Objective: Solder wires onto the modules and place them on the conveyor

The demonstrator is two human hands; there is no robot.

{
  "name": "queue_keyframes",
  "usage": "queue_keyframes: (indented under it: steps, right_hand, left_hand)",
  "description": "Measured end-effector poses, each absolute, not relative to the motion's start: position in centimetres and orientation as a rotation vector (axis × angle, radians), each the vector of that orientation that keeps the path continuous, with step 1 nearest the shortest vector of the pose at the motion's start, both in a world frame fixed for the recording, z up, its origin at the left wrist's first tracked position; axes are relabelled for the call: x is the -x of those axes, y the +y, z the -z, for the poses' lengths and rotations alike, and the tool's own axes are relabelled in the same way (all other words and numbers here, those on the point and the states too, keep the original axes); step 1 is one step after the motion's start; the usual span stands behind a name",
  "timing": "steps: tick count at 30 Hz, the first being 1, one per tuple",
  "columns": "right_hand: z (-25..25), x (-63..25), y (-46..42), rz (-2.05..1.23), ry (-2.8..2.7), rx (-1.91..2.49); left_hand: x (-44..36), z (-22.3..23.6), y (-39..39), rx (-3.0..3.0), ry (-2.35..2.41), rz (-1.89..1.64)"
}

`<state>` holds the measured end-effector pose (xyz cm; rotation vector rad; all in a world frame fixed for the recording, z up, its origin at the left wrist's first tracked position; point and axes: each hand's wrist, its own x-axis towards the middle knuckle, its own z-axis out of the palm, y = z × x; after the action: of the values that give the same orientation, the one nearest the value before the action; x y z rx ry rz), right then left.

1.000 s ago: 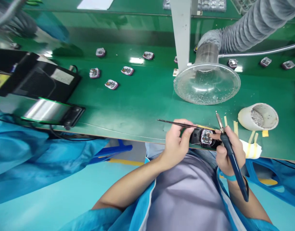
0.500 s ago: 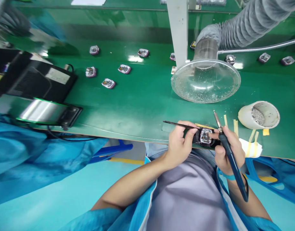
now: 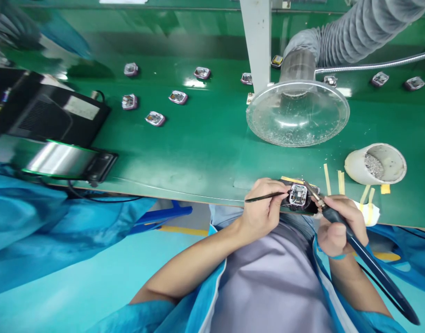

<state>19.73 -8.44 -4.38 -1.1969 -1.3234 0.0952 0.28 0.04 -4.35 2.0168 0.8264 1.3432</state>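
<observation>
My left hand (image 3: pixel 262 210) is closed in a pinch on slim black tweezers (image 3: pixel 259 198); their tip reaches the left side of a small square electronic case (image 3: pixel 298 195). This open case shows a circuit board inside and sits in a black holder (image 3: pixel 286 183) at the bench's front edge. In my right hand (image 3: pixel 347 224) is a dark blue soldering iron (image 3: pixel 375 268), its metal end pointing up and left beside the case's right side. Whether its tip touches the case I cannot tell. A thin wire runs along the bench edge toward my left hand.
A clear fume hood (image 3: pixel 297 115) on a grey hose (image 3: pixel 368 32) hangs beyond the holder. At right stands a white cup (image 3: pixel 360 166) of metal bits, near yellow tape strips (image 3: pixel 327 179). Several similar cases (image 3: pixel 155 119) lie farther back. A wire spool (image 3: pixel 61 159) and black box (image 3: pixel 56 115) are at left.
The soldering iron has swung lower, its handle now slanting farther right and its tip nearer the case. My right fingers have drawn back from the case. The tweezers' rear end has dipped.
</observation>
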Motion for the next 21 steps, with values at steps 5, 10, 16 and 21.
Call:
queue_keyframes:
  steps: [5, 10, 16, 21]
  right_hand:
    - [4.30, -19.28, -8.58, -0.182, -1.258, 1.176]
    - [4.26, -19.36, -8.88, -0.247, -1.245, 1.176]
    - [4.32, -19.25, -8.84, -0.252, -1.260, 1.182]
    - [4.32, -19.20, -8.83, -0.230, -1.252, 1.175]
  left_hand:
    - [-0.19, 4.10, 0.26, -2.095, 0.761, -1.369]
    - [-0.13, 3.89, 0.41, -2.135, 0.752, -1.358]
    - [-0.08, 3.82, 0.39, -2.128, 0.744, -1.348]
    - [-0.09, 3.85, 0.40, -2.138, 0.746, -1.344]
